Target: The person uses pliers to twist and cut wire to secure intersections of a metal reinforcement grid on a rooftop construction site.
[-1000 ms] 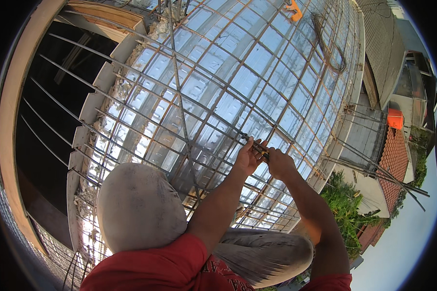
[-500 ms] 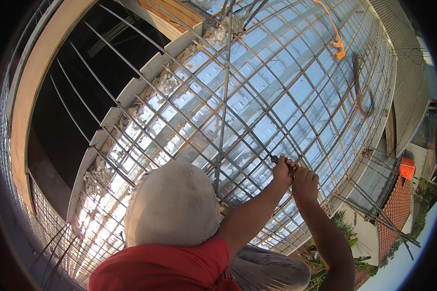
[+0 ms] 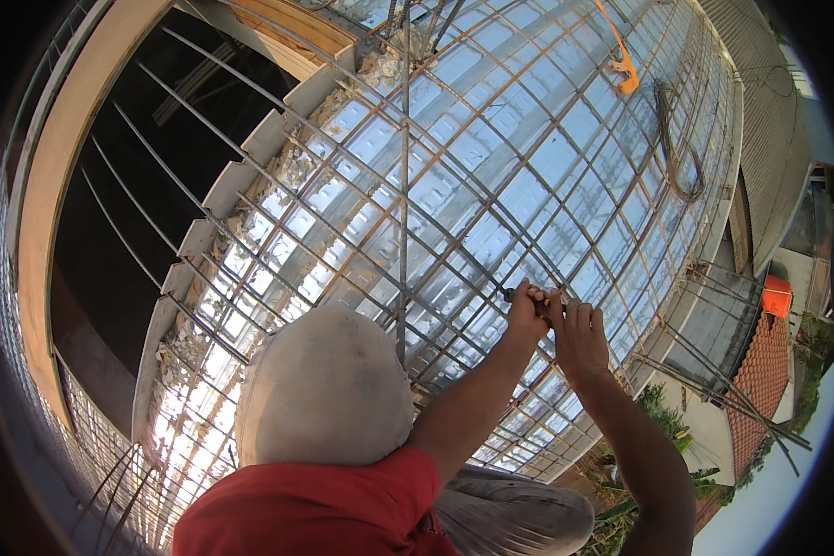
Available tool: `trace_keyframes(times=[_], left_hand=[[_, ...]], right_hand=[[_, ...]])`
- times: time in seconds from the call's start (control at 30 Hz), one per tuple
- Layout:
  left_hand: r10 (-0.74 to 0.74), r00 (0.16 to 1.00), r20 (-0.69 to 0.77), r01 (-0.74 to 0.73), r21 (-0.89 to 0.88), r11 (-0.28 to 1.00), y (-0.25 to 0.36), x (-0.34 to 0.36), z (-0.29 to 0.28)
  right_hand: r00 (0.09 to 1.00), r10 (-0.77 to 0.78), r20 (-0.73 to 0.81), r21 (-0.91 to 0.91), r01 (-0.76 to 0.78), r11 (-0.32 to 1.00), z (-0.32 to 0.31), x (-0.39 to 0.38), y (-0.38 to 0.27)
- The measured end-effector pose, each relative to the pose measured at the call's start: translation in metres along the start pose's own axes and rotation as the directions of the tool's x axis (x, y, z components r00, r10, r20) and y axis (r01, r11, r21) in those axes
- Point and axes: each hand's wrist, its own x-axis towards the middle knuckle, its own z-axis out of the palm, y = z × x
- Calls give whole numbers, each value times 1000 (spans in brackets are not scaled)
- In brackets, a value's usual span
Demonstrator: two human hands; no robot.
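Both my hands meet over a mesh of steel reinforcing bars (image 3: 477, 215) lying above shiny metal decking. My left hand (image 3: 526, 310) is closed around a dark, rusty hand tool that looks like pincers (image 3: 542, 309). Its dark head sticks out past my thumb side, close to a crossing of the bars. Against the other end of the tool is my right hand (image 3: 579, 338); its fingers are loosened and stretched upward, slightly apart. Fingers cover most of the tool, and no wire can be made out at its head.
A coil of dark wire (image 3: 672, 153) and an orange item with a strap (image 3: 626, 74) lie on the mesh. At left, bars span a dark opening (image 3: 125, 199) beside broken concrete. An orange bucket (image 3: 777, 296) stands beyond the right edge. My grey trouser knee (image 3: 519, 514) is below.
The whole view has shifted a little, sliding the mesh leftward. My right hand's fingers have loosened and straightened from a tighter curl, while my left hand keeps hold of the pincers.
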Motion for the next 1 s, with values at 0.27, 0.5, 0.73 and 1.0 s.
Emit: trace_keyframes(times=[0.27, 0.5, 0.73, 1.0], left_hand=[[-112, 994, 21, 111, 51, 993, 18, -14, -19], [19, 987, 161, -2, -100, 995, 4, -9, -16], [-17, 998, 53, 23, -119, 993, 5, 4, -7], [-7, 997, -74, 12, 59, 998, -3, -64, 34]], right_hand=[[817, -123, 563, 635, -332, 698, -37, 27, 20], [698, -200, 688, 686, -534, 495, -59, 42, 47], [990, 2, 140, 67, -12, 998, -21, 8, 1], [622, -381, 684, 704, -700, 120, 5, 24, 59]])
